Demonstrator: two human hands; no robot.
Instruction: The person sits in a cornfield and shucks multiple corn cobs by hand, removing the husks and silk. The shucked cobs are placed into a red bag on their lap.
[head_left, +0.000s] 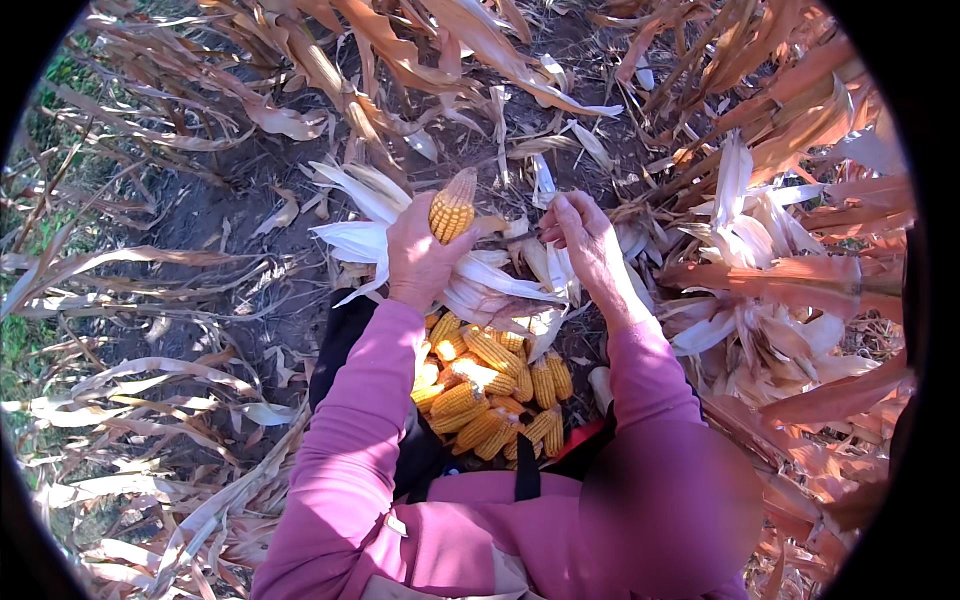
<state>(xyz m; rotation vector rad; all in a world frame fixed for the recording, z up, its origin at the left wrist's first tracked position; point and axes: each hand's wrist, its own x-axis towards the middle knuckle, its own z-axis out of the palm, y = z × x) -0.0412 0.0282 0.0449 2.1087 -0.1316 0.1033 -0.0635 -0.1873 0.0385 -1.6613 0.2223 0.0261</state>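
Note:
My left hand (424, 259) is wrapped around a yellow ear of corn (453, 210), whose bare tip points up and away from me. Pale husk leaves (360, 225) spread out on both sides of that hand, folded back from the ear. To the right, my right hand (581, 232) is raised with its fingers curled in toward the thumb; whether a strip of husk is pinched there cannot be made out. Below the hands, between my legs, lies a heap of husked ears of corn (491, 390), partly covered by a dry husk (502, 289).
Dry corn stalks (322, 67) and leaves stand ahead of me and to the right. Stripped husks (750, 232) are piled at the right. Bare soil (225, 195) with leaf litter lies at the left, and green weeds (30, 352) grow by the left rim.

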